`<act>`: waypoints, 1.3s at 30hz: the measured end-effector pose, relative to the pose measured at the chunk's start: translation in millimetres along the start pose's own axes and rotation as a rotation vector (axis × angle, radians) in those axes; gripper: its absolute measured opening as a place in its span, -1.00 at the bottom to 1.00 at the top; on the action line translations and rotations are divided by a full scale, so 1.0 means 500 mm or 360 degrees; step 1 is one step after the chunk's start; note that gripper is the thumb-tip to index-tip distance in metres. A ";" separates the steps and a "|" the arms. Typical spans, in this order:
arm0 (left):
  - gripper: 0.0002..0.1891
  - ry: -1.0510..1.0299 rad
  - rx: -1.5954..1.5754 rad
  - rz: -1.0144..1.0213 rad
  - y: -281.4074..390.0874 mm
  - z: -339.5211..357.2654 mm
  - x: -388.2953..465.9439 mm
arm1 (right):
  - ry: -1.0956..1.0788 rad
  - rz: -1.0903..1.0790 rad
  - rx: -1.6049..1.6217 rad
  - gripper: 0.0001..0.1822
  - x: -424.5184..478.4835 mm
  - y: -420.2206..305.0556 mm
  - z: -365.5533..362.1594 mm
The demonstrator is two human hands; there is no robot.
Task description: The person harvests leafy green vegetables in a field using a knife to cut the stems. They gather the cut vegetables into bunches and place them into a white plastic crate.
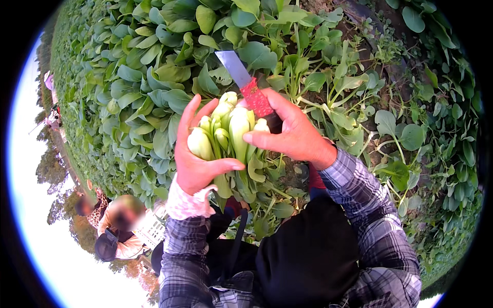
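Note:
A bunch of pale green leafy vegetables, likely bok choy (239, 133), is held between my hands with the stem bases up and the leaves hanging down. My left hand (196, 159) wraps the bunch from the left, its thumb across the stalks. My right hand (294, 133) grips a knife (237, 71) by its red-wrapped handle, and the flat metal blade points up and away to the left. The right thumb also presses on the nearest stalk at the bunch's right side. My right palm hides part of the handle.
Dense leafy plants (154, 77) grow beyond and left of my hands. Sparser plants and bare soil (369, 142) lie to the right. At the lower left are people (123, 227) beside a white plastic crate (152, 225). More people (53, 115) stand far off at left.

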State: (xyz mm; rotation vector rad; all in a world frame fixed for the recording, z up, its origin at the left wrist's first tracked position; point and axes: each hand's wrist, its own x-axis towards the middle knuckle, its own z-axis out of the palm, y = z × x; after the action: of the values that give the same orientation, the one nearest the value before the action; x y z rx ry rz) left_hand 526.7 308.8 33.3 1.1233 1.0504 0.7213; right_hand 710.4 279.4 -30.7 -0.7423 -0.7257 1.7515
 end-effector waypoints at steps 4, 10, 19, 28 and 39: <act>0.16 0.0200 0.0106 -0.0074 -0.038 0.021 -0.011 | 0.0119 0.0009 0.0112 -0.52 -0.011 0.023 0.016; -0.02 0.0179 -0.0035 -0.0289 -0.040 -0.017 -0.015 | 0.0270 0.0006 -0.0050 -0.52 -0.029 0.030 0.008; -0.14 0.0331 0.0320 -0.0179 -0.008 -0.061 -0.009 | 0.0702 0.0195 -0.0219 -0.56 -0.049 -0.004 -0.113; -0.11 0.0200 0.0272 -0.0103 -0.011 -0.026 0.000 | 0.0497 0.0282 -0.0240 -0.60 -0.050 -0.037 -0.070; -0.10 0.0143 0.0335 -0.0063 -0.028 -0.021 0.001 | 0.0078 0.0456 -0.0119 -0.64 -0.046 -0.047 -0.065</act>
State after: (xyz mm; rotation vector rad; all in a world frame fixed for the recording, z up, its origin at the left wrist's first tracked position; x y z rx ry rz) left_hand 516.4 309.0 18.8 1.2548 1.2438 0.6453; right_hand 754.9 267.2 -29.7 -0.9760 -0.6797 1.9636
